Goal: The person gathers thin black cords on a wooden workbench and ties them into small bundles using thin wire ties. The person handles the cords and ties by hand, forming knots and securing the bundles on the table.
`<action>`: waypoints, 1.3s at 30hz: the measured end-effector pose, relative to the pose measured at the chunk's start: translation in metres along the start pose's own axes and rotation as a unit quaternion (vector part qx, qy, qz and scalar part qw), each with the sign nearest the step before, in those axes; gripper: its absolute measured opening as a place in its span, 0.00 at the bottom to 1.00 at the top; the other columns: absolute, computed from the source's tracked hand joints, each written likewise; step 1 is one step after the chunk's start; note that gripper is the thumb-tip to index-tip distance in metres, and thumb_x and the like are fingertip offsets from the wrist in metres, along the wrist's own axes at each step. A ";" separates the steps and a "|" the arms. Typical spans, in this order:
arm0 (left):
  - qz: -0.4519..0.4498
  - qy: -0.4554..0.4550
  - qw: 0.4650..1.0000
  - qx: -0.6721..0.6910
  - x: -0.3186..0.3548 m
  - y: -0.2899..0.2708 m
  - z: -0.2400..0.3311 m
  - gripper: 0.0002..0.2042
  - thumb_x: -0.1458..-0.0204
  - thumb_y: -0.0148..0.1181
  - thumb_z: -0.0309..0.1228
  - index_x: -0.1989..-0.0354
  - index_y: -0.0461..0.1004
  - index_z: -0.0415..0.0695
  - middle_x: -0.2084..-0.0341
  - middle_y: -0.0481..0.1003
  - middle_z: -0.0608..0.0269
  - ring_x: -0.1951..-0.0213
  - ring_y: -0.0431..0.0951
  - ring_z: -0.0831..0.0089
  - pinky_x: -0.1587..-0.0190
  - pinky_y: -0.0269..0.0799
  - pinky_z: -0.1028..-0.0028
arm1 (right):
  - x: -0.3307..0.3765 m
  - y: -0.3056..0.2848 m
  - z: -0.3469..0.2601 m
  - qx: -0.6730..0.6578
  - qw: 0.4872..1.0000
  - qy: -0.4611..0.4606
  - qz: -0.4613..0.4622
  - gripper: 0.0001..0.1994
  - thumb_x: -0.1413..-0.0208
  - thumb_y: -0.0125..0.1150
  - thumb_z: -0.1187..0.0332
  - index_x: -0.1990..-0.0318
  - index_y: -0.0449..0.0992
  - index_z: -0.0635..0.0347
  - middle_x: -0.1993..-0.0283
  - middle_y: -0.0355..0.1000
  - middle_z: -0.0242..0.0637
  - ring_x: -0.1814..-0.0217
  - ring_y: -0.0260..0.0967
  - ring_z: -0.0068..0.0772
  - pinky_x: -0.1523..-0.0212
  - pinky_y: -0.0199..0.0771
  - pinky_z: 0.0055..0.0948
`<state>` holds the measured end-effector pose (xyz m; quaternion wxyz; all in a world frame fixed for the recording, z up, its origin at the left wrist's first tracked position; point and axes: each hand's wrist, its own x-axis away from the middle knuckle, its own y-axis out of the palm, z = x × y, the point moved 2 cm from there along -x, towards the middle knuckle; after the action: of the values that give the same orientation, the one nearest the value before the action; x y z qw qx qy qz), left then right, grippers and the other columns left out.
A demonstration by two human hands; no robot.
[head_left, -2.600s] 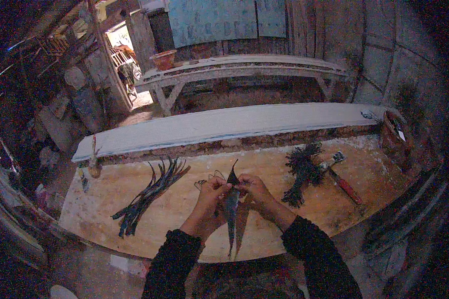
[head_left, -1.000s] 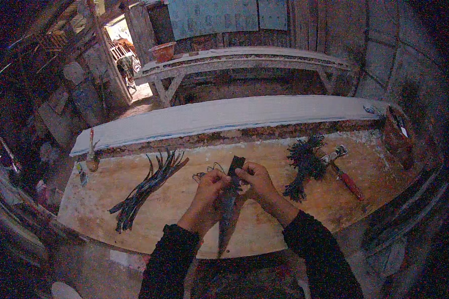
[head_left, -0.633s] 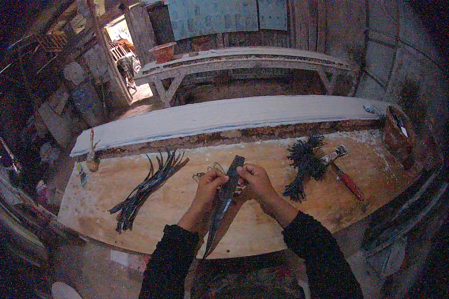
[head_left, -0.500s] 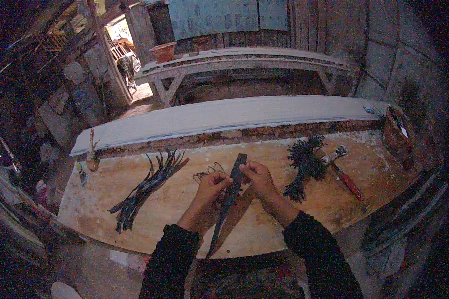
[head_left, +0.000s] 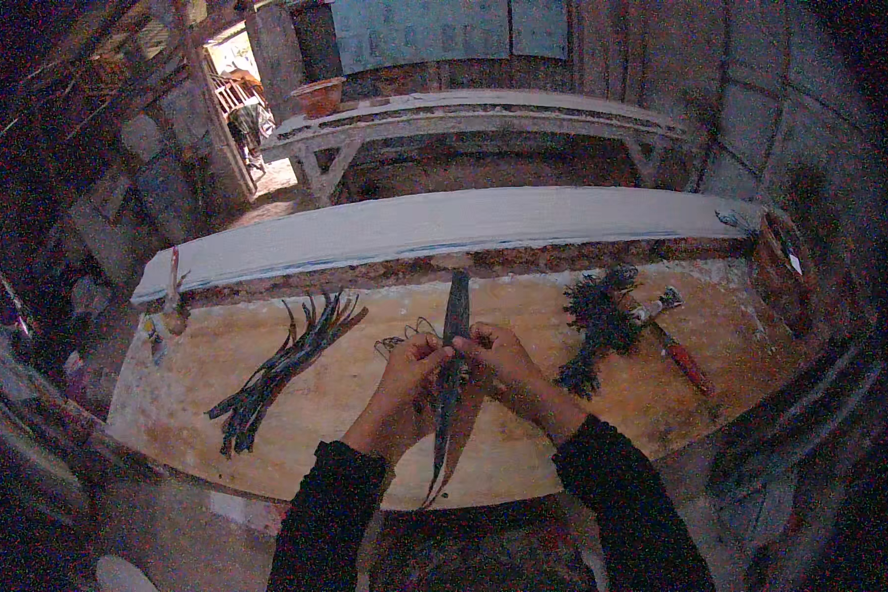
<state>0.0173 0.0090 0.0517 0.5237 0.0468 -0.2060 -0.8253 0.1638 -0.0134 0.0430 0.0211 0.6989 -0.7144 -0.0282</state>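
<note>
Both hands grip one long dark strip, flat and tapering to a thin point towards me. Over the middle of the wooden board it points almost straight away from me. My left hand pinches its left side between thumb and fingers. From the other side my right hand pinches it at about the same height, the thumbs close together. Some fingers are hidden beneath. Thin dark wire-like loops lie just beyond the left hand. Left of it rests a loose bundle of dark strips.
On the board, a dark bushy bundle lies at the right beside a red-handled tool. A brown container stands at the far right. Behind runs a long whitish slab; a bench carries a reddish pot.
The strip has turned from leaning right to nearly straight, its far end further away. My hands now hold it lower along its length; the right hand has moved slightly left.
</note>
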 end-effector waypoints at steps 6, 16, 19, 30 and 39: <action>0.001 0.033 0.999 0.021 -0.005 0.000 -0.001 0.06 0.49 0.57 0.26 0.75 0.66 0.43 0.83 0.69 0.69 0.82 0.68 0.80 0.81 0.62 0.80 | -0.008 -0.003 0.016 -0.022 1.000 -0.014 -0.010 0.11 0.46 0.57 0.61 0.71 0.74 0.60 0.76 0.70 0.31 0.76 0.65 0.24 0.74 0.68 0.26; 0.048 0.094 0.994 -0.002 -0.006 0.000 0.008 0.05 0.47 0.55 0.28 0.72 0.66 0.44 0.80 0.71 0.66 0.81 0.69 0.78 0.80 0.69 0.76 | 0.015 0.012 -0.004 0.005 0.991 0.065 -0.117 0.12 0.45 0.56 0.62 0.68 0.72 0.64 0.72 0.70 0.34 0.73 0.67 0.24 0.73 0.69 0.27; 0.066 0.124 0.990 -0.031 0.001 0.002 0.020 0.05 0.47 0.55 0.28 0.72 0.66 0.44 0.82 0.70 0.67 0.82 0.68 0.79 0.81 0.68 0.77 | 0.017 0.015 0.000 -0.072 0.988 0.091 -0.100 0.13 0.45 0.56 0.62 0.69 0.73 0.66 0.72 0.71 0.36 0.73 0.68 0.24 0.72 0.70 0.27; -0.061 -0.070 0.994 0.057 0.005 0.002 -0.012 0.05 0.48 0.56 0.26 0.74 0.68 0.43 0.83 0.67 0.67 0.81 0.66 0.81 0.74 0.72 0.72 | -0.006 -0.001 0.005 0.094 0.995 -0.028 0.033 0.14 0.45 0.55 0.59 0.71 0.73 0.63 0.77 0.69 0.37 0.74 0.69 0.29 0.72 0.68 0.32; -0.067 -0.036 0.997 0.032 0.016 0.014 0.004 0.04 0.49 0.56 0.25 0.72 0.68 0.41 0.80 0.69 0.67 0.81 0.66 0.82 0.72 0.72 0.73 | 0.014 0.006 -0.021 0.265 0.956 -0.111 0.057 0.11 0.47 0.57 0.65 0.74 0.70 0.64 0.77 0.65 0.36 0.75 0.63 0.26 0.74 0.65 0.28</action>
<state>0.0207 -0.0094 0.0635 0.4578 0.0471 -0.2472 -0.8527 0.1587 -0.0279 0.0645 -0.2425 0.6298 -0.7329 0.0857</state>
